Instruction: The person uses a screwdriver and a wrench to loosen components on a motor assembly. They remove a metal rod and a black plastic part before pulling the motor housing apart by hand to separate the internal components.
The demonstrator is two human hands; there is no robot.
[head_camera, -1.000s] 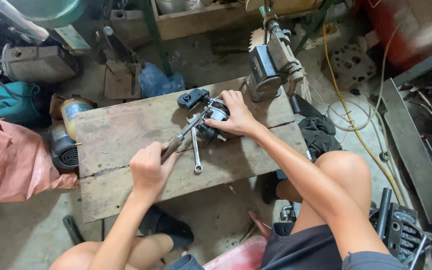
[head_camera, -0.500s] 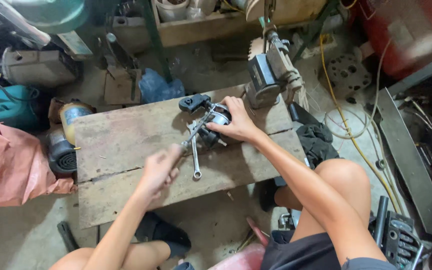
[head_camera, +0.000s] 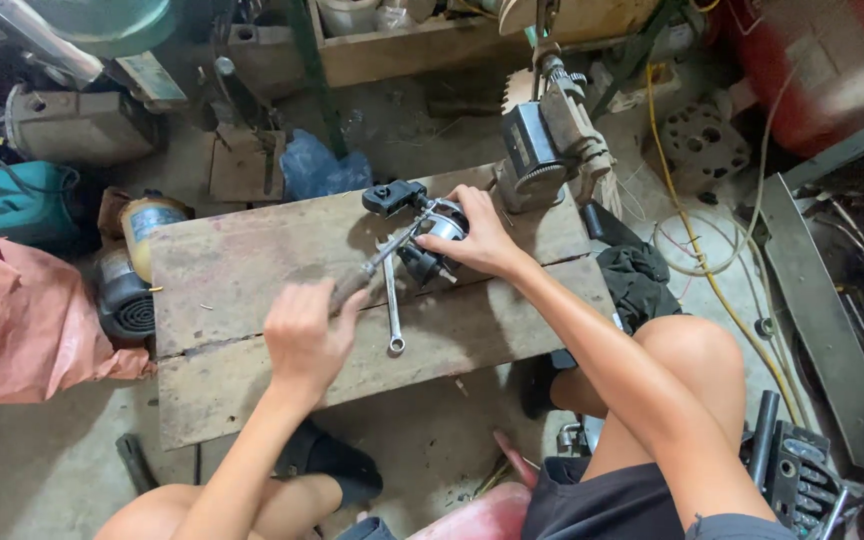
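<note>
Head camera looks down on a low wooden bench [head_camera: 252, 260] made of rough planks, with the person sitting at its near edge. The left hand [head_camera: 304, 335] is closed around the handle of a screwdriver [head_camera: 372, 270], whose shaft runs up and to the right toward a small metal motor part [head_camera: 430, 245]. This part lies near the far edge of the bench, a little right of the middle. The right hand [head_camera: 480, 240] rests on the part from the right side, fingers curled over it and holding it down. A black block [head_camera: 392, 197] sits just behind the part, touching or nearly touching it; I cannot tell which. A combination wrench [head_camera: 392, 305] lies flat on the planks between the two hands, its ring end pointing to the near edge. At the far right corner stands a grey machine with a toothed wheel [head_camera: 537, 150]. A dark cloth [head_camera: 637, 280] hangs off the right edge. A pink sack [head_camera: 22, 320] lies on the floor, left of the bench.
</note>
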